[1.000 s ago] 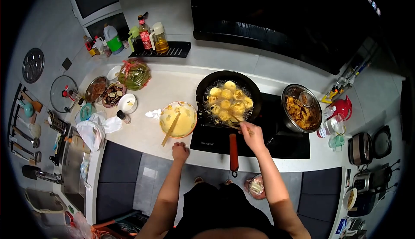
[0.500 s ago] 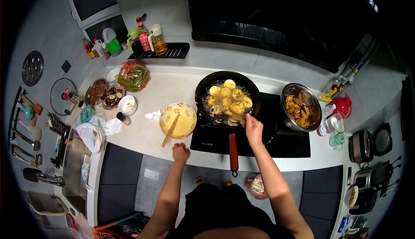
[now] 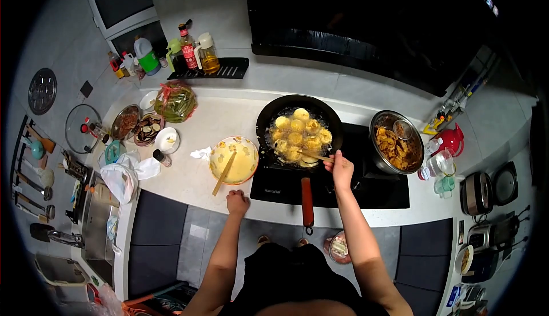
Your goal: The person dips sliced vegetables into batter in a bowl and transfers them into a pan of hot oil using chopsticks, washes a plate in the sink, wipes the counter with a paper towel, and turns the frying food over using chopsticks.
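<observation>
My right hand point(image 3: 341, 170) is closed around wooden chopsticks point(image 3: 317, 156), whose tips reach left into the wok point(image 3: 267, 107). Several yellow battered slices point(image 3: 297, 126) fry in bubbling oil there. The wok's red-brown handle point(image 3: 307, 202) points toward me. At the counter's front edge rests my left hand point(image 3: 238, 202), fingers curled in with nothing visible in them. Just beyond it stands a patterned bowl point(image 3: 251, 147) of pale yellow batter point(image 3: 243, 167), with another pair of chopsticks point(image 3: 224, 173) leaning over its near rim.
Right of the wok, a metal bowl point(image 3: 421, 156) holds browned fried pieces and a small strainer point(image 3: 402, 129). A plate of dark-edged slices point(image 3: 147, 130), a white bowl point(image 3: 167, 140) and a spice jar point(image 3: 162, 158) stand at left. Bottles point(image 3: 189, 47) line a black shelf point(image 3: 234, 67).
My right hand has shifted slightly right and down, and the chopsticks now lie flatter across the wok's near right side. My left hand stays at the counter edge.
</observation>
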The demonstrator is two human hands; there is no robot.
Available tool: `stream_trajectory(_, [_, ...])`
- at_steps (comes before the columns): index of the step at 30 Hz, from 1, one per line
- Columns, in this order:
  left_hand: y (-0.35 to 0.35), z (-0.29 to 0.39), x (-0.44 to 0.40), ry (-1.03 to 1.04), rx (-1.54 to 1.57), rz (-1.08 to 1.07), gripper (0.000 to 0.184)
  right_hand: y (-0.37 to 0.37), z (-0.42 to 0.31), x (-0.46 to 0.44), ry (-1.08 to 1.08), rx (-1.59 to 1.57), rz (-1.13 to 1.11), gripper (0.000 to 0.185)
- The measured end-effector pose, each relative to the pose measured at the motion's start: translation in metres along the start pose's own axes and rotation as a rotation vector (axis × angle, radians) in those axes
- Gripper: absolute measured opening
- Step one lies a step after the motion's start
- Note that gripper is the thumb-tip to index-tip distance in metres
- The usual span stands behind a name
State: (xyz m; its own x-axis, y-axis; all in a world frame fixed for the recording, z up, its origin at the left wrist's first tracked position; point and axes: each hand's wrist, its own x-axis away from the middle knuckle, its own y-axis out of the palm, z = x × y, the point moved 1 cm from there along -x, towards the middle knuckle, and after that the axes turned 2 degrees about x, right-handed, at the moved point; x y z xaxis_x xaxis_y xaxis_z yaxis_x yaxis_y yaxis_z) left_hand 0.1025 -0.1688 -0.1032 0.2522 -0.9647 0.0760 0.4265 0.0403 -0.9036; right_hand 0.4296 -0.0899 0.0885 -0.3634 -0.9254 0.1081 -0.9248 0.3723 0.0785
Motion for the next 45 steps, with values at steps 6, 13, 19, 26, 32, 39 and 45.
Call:
stream_trajectory(6, [0.004, -0.002, -0.002, -0.007, -0.013, 0.006, 0.022, -0.01, -0.016, 0.008, -0.003, -0.001, -0.146, 0.03])
stream_trajectory(13, [0.006, -0.004, -0.002, 0.025, -0.014, 0.029, 0.021, -0.015, -0.061, 0.026, -0.374, 0.402, -0.305, 0.019])
stream_trajectory(19, [-0.005, 0.006, 0.005, 0.007, 0.004, 0.062, 0.02, 0.006, -0.064, 0.031, -0.607, 0.7, -0.391, 0.012])
stream_trajectory(26, [-0.012, 0.013, 0.008, -0.009, 0.017, 0.062, 0.022, 0.009, -0.058, 0.032, -0.754, 0.867, -0.436, 0.009])
stream_trajectory(32, [-0.012, 0.015, 0.008, -0.036, -0.023, 0.029, 0.026, -0.011, -0.059, 0.03, -0.768, 0.881, -0.375, 0.009])
stream_trajectory(39, [-0.002, 0.008, 0.003, -0.01, -0.074, 0.003, 0.028, -0.017, -0.053, 0.023, -0.748, 0.808, -0.343, 0.009])
stream_trajectory(45, [-0.008, 0.015, 0.007, -0.075, -0.036, -0.006, 0.03, -0.016, -0.039, 0.013, -0.742, 0.857, -0.37, 0.012])
